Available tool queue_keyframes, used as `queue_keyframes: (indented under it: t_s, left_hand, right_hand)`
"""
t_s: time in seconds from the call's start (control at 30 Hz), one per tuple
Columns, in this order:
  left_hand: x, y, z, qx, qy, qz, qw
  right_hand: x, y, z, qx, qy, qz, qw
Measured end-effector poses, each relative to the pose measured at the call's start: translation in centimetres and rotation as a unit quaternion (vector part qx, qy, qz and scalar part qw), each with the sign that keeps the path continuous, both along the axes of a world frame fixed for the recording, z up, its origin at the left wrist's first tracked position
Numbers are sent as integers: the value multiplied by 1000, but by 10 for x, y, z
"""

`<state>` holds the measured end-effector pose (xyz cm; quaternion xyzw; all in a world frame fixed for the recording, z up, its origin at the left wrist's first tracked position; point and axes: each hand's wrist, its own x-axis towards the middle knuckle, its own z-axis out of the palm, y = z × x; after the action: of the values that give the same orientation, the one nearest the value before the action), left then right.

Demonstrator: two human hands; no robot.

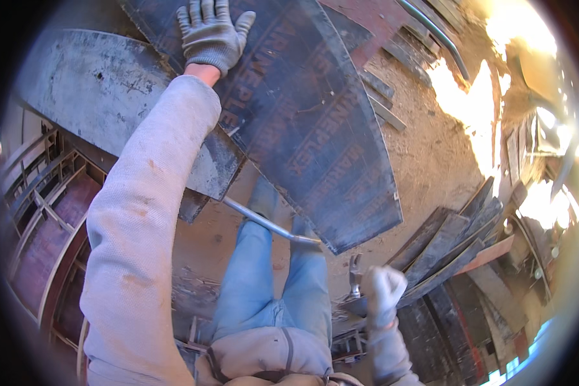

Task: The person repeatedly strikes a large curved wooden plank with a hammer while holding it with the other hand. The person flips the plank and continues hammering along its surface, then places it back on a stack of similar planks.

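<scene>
My left hand (213, 37), in a grey knitted glove, lies flat with its fingers spread on a large dark plywood panel (321, 128) with faded lettering. The panel tapers toward a corner near my knees. Under its left side is a worn grey board (103, 83). At the lower right my right hand (383, 291), gloved and slightly blurred, is closed in a fist. A claw hammer (355, 276) shows its metal head just left of this fist; the handle is hidden, and the fist appears to grip it. A silver metal bar (270, 222) crosses in front of my legs.
Stacked dark planks (447, 241) lie at the right, with more boards (444, 328) below them. At the left stand wood-framed reddish panels (64, 212). Offcuts (386, 112) lie on the sandy ground (424, 141). A dark curved pipe (441, 38) is at the far right.
</scene>
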<state>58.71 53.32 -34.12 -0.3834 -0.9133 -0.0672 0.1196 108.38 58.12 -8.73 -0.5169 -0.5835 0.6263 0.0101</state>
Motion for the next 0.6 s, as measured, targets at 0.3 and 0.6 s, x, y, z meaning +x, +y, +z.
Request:
queue_keyframes:
  t_s: [0.3, 0.6]
  left_hand:
    - [-7, -4, -14, 28, 37, -1, 999]
    - [-5, -3, -14, 20, 0, 17, 1000]
  right_hand:
    - [-217, 129, -124, -80, 249, -13, 965]
    - [-255, 102, -83, 65, 118, 56, 989]
